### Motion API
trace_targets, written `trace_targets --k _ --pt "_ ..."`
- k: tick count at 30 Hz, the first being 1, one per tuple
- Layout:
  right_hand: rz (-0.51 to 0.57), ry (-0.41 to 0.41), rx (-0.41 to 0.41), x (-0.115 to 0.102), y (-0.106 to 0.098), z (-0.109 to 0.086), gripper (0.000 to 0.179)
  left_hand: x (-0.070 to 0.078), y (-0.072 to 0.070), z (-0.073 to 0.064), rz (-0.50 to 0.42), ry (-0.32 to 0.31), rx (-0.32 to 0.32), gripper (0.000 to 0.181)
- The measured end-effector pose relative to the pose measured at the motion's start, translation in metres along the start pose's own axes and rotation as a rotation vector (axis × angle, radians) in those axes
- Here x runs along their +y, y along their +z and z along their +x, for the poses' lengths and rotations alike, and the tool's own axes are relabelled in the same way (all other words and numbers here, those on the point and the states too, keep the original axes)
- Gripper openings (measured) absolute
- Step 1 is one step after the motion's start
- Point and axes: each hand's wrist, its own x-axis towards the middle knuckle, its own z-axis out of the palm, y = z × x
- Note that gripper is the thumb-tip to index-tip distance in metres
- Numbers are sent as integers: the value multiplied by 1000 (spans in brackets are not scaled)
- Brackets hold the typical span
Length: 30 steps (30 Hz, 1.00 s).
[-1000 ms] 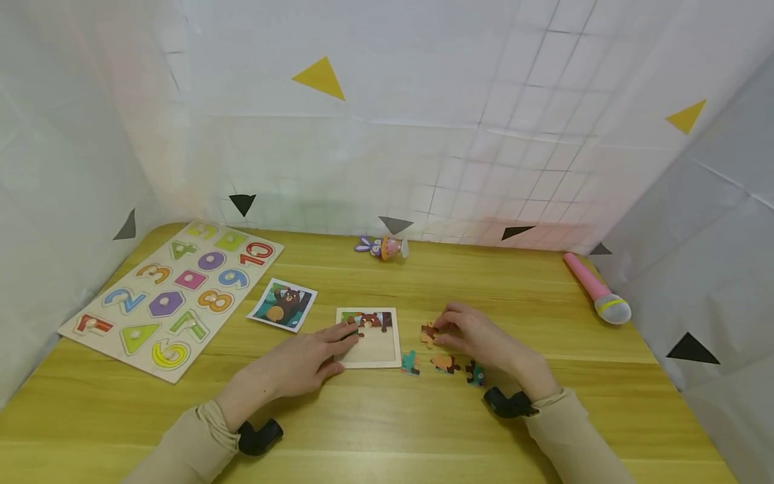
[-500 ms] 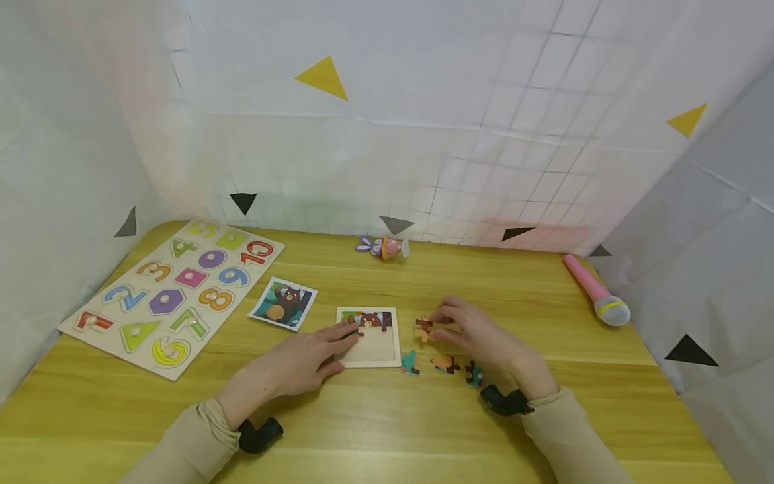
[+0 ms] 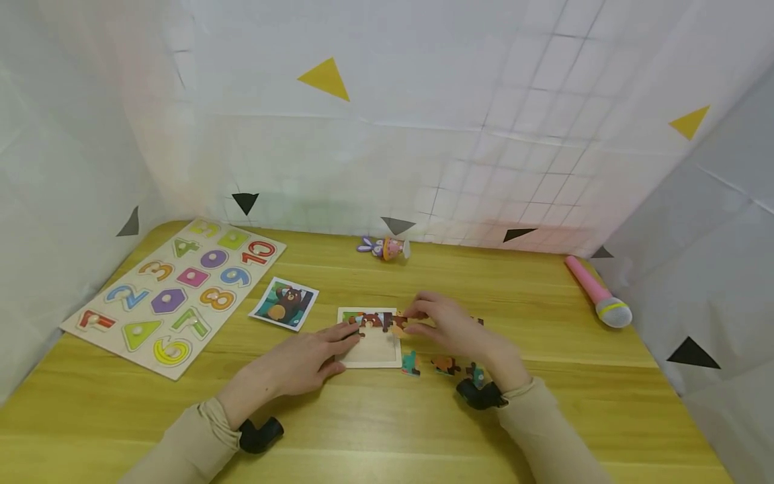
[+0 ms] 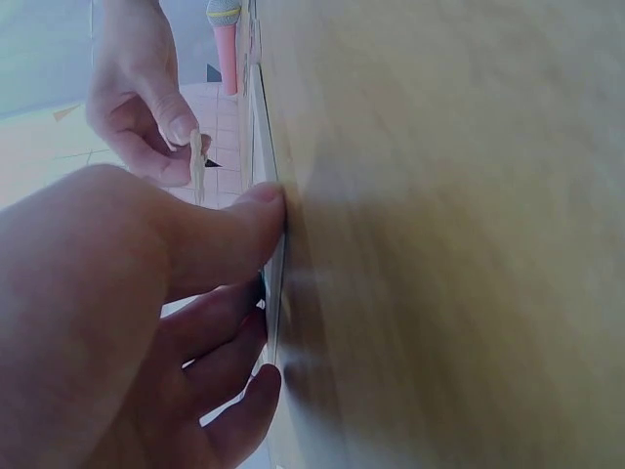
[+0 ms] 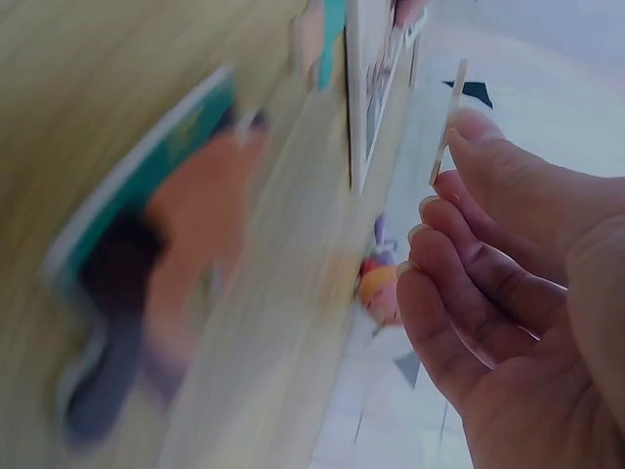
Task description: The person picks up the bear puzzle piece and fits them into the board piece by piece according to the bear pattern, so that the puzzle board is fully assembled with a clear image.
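One puzzle piece (image 3: 398, 325) is pinched between the thumb and fingers of the right hand (image 3: 456, 329), held above the right edge of the puzzle frame (image 3: 371, 366); the left hand (image 3: 302, 363) rests relaxed, fingers extended, on the frame's left side. Loose pieces (image 3: 445, 365) lie nearby on the yellowish wood-grain table (image 3: 387, 423). Farther out are a number board (image 3: 145, 349), bear card (image 3: 285, 304), rabbit toy (image 3: 387, 249) and pink microphone (image 3: 589, 281). White sheeting (image 3: 387, 161) with triangles and grid lines encloses the table's back and sides.
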Motion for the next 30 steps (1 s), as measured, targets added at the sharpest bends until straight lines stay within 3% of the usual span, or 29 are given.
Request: trace_targets --k 15,30 --pt "42 10 -126 -21 23 32 17 1 -2 0 0 2 3 53" --pt "6 -28 -110 -18 35 33 28 3 -1 1 33 45 60 51"
